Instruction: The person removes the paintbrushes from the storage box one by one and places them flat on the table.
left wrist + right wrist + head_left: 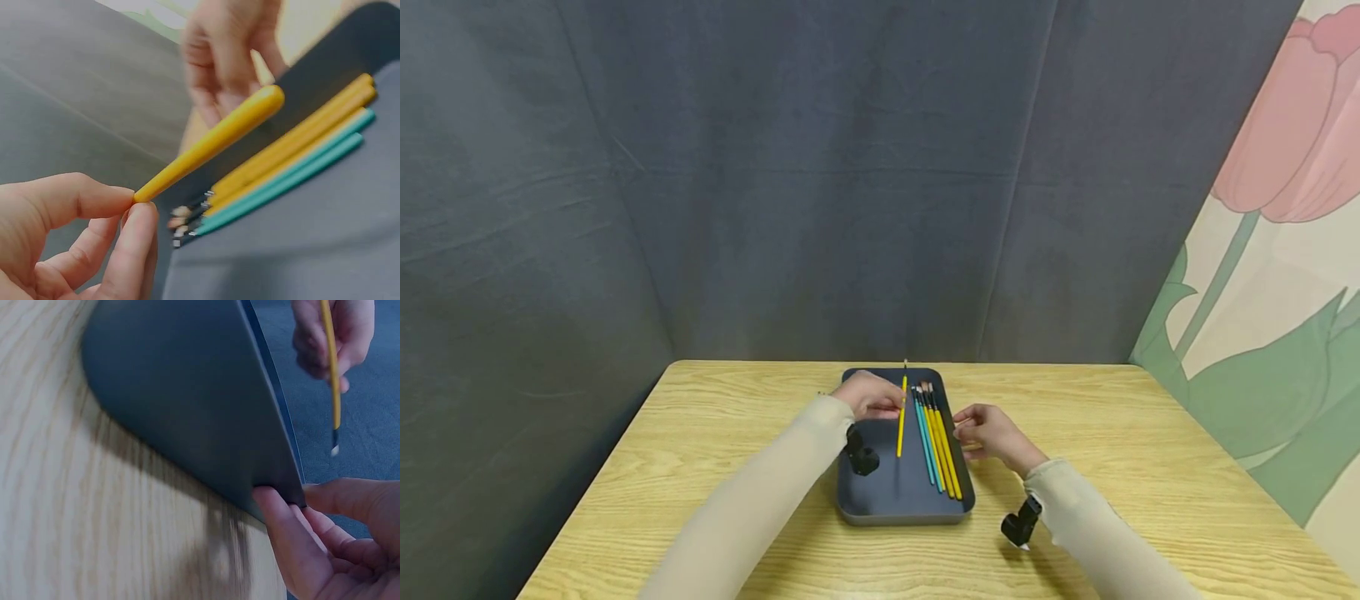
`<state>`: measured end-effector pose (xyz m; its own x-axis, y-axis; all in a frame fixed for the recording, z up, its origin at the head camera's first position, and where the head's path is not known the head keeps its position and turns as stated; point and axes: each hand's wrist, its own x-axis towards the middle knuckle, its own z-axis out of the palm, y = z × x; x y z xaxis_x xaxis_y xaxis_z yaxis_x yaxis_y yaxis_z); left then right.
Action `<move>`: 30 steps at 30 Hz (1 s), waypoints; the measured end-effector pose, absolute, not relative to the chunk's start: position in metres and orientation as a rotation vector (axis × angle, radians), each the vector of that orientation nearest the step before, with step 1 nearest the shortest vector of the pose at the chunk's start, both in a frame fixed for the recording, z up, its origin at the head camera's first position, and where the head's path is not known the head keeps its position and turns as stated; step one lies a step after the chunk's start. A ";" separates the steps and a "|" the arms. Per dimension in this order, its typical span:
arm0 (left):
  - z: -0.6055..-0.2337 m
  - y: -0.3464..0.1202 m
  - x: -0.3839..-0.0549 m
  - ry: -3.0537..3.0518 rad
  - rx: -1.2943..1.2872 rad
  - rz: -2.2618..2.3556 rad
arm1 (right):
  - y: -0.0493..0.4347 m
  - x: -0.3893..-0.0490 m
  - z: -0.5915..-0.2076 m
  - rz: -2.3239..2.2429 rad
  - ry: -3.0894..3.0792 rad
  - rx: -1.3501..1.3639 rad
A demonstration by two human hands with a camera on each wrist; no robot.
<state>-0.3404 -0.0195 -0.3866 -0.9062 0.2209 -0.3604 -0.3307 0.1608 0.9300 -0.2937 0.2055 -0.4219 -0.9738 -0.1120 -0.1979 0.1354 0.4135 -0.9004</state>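
Note:
My left hand (871, 395) pinches a yellow paintbrush (901, 429) between thumb and fingertips, above a dark grey tray (868, 496). In the right wrist view the held brush (332, 369) points its bristle tip down, while the left wrist view shows its rounded handle end (265, 100). Along the tray's right side lie several other paintbrushes, some yellow (946, 454) and some teal (924, 437), bristles toward the back. At the tray's right edge, my right hand (990, 433) grips the rim, thumb at the top and fingers against the outer wall (181, 394).
The tray stands on a light wood table (745, 442), near its back edge. Behind hangs a dark grey curtain (820, 183). A wall with painted tulips (1277, 133) rises at the right. Each wrist wears a small black camera (1021, 525).

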 end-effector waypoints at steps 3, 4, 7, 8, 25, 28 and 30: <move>-0.378 -0.033 -0.341 2.017 -0.075 1.808 | 0.204 -0.293 -0.421 -1.582 2.442 0.034; -0.375 -0.037 -0.340 2.013 -0.076 1.815 | 0.204 -0.293 -0.421 -1.581 2.442 0.041; -0.366 -0.050 -0.339 2.002 -0.086 1.850 | 0.203 -0.293 -0.420 -1.577 2.443 0.049; -0.364 -0.054 -0.338 1.996 -0.086 1.867 | 0.203 -0.293 -0.420 -1.580 2.443 0.051; -0.352 -0.119 -0.320 1.993 0.037 1.989 | 0.205 -0.296 -0.424 -1.578 2.453 0.023; -0.355 -0.128 -0.317 1.999 0.035 1.995 | 0.206 -0.296 -0.424 -1.573 2.453 0.023; -0.358 -0.133 -0.315 2.001 0.028 1.998 | 0.207 -0.296 -0.424 -1.570 2.455 0.020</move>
